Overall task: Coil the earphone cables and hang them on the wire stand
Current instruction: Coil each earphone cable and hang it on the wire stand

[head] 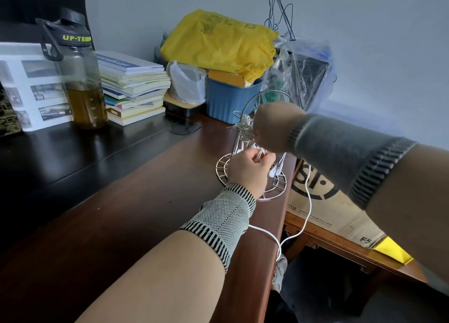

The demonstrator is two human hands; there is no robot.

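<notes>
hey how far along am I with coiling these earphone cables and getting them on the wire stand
Done: one coiled bundle already seems to hang on the wire stand. In hand: your left hand pinches the white earphone cable by the stand, with your right hand at the hook above. Left: a long loose stretch trails off the table edge, still uncoiled, so it needs winding and hanging.

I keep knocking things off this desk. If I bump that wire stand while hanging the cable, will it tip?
Probably fairly easily. The wire stand is thin open metal wire, so likely light, and it sits close to the desk edge. Its wide ring base should resist a little. The white cable droops over the edge, so a snag could drag it.
</notes>
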